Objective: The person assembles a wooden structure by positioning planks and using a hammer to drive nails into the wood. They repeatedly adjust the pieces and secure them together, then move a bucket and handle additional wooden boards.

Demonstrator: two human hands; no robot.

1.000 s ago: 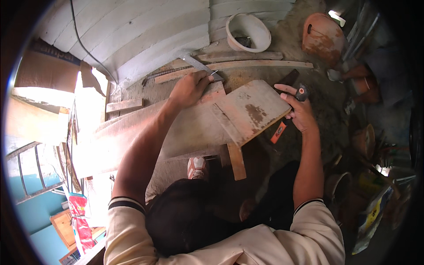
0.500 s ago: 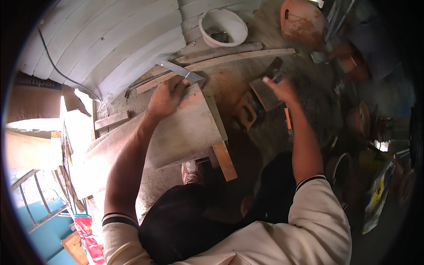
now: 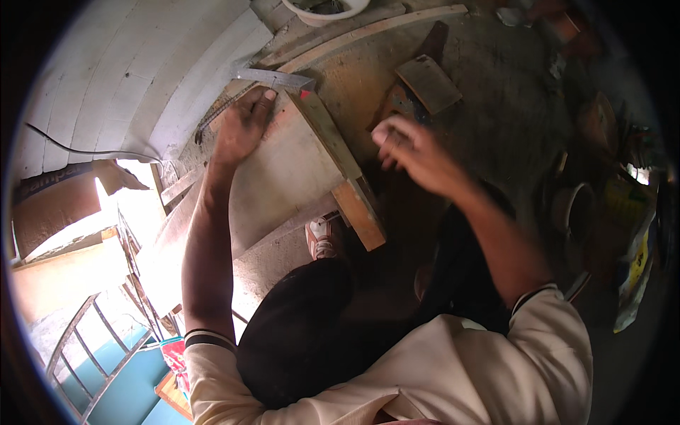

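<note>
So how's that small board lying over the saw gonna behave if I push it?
The small board looks flat and straight-edged, so probably stiff and unlikely to roll. Lying across the saw, it might rock or slide.

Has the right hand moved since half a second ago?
Yes: against the wide board, the right hand has moved left, closer to the board's right end, and away from the small loose wood piece.

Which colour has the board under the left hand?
Pale greyish beige; the head view shows the board.

Cream shirt [image 3: 453, 368], dark-banded sleeves [image 3: 214, 365]
</note>
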